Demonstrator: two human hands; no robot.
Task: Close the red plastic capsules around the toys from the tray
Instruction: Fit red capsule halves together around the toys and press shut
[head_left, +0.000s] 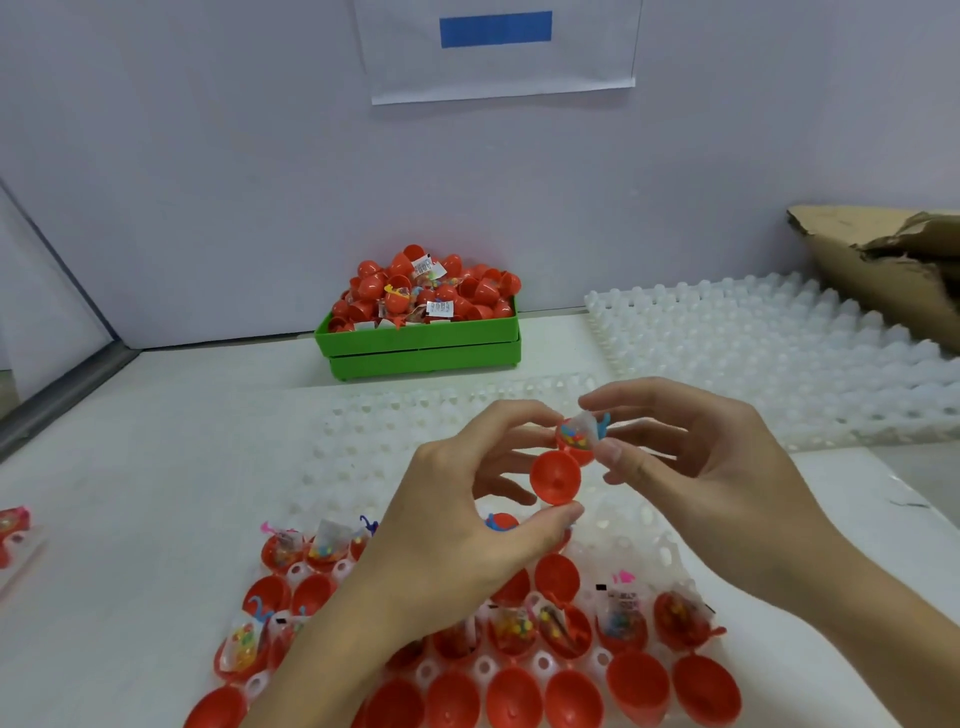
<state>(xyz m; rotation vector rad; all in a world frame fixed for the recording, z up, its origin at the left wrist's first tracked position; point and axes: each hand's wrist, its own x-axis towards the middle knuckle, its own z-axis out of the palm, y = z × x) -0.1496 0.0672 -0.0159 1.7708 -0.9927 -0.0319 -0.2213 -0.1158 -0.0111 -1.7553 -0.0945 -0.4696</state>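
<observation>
Capsules (576, 631) holding bagged toys fill the white tray's (644, 535) near rows, unclosed. Left hand (467, 519) pinches one open hinged capsule (557, 480) above it; right hand (691, 457) pinches its toy bag (579, 434). Green bin (421, 343) at the tabletop's far edge brims with finished ones.

Two hands (452, 499), one green bin (421, 340), two white trays (779, 358)

Bin (422, 340) behind tray (641, 525); capsules (638, 687) in tray; cardboard (883, 270) far right
</observation>
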